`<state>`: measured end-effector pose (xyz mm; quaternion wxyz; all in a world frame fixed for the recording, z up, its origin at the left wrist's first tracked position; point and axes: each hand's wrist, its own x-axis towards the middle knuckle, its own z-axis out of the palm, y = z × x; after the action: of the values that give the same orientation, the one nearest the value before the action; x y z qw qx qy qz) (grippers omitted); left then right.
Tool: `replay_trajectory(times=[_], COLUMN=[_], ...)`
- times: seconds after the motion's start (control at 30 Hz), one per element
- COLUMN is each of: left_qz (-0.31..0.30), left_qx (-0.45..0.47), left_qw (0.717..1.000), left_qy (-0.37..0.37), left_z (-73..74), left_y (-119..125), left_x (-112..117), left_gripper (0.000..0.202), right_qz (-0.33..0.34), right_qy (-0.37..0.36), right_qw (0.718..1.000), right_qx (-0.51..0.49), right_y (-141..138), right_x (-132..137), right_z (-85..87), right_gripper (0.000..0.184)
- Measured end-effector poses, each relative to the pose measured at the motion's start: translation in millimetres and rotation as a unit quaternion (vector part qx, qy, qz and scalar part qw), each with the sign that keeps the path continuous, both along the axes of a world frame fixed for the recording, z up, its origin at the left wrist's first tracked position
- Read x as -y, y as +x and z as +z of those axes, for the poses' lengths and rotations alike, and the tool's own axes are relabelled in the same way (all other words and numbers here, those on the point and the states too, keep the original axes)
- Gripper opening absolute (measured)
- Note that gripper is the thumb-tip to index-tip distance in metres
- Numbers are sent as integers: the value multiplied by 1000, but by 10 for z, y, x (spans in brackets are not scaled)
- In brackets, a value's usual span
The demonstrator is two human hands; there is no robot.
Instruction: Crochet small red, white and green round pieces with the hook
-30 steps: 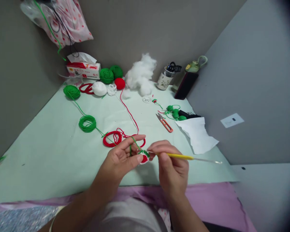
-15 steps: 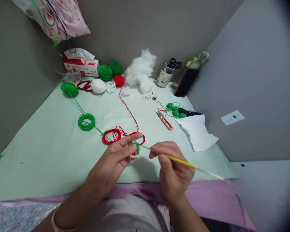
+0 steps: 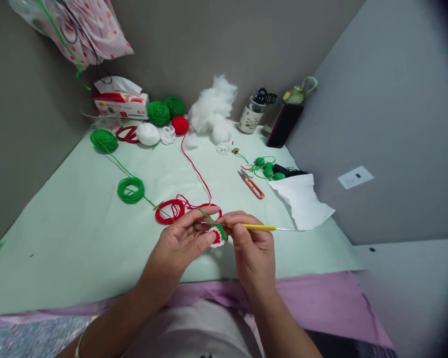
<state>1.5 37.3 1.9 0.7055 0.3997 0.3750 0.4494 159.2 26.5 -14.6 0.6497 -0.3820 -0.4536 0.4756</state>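
My left hand pinches a small crochet piece with a red middle, a white ring and a green outer edge. Green yarn runs from that edge up over my left fingers. A crochet hook with a yellow grip and metal ends lies in my right hand, fingers closed round it. Its left tip is at the top edge of the piece; whether it passes through a stitch I cannot tell. Beyond my left hand lie a red yarn coil and a green yarn coil.
Orange thread snips and a white paper sheet lie to the right. Farther back are green crocheted balls, white stuffing, a red yarn ball, a white yarn ball, a tissue box, a pen cup and a phone.
My right hand has come left and closer to my left hand, the hook turning nearly level. The crochet piece has turned so that its red and white face shows.
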Motion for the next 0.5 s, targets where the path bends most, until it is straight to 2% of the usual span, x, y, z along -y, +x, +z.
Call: replay_trajectory(times=[0.13, 0.3, 0.43, 0.5], left_qz=[55, 64, 148, 170], left_qx=[-151, -203, -226, -193], left_qw=[982, 969, 947, 956], left_qy=[104, 123, 174, 144], left_z=[25, 86, 91, 63], left_y=[-82, -142, -89, -37], left_x=[-60, -113, -59, -14], left_gripper=[27, 22, 21, 31], right_qz=[-11, 2, -61, -99], right_qy=[-21, -22, 50, 107], right_qw=[1000, 1000, 990, 975], right_qx=[6, 20, 118, 171], right_y=[9, 7, -23, -45], right_x=[-10, -27, 15, 54], right_z=[-13, 14, 67, 87], right_gripper=[15, 14, 15, 17])
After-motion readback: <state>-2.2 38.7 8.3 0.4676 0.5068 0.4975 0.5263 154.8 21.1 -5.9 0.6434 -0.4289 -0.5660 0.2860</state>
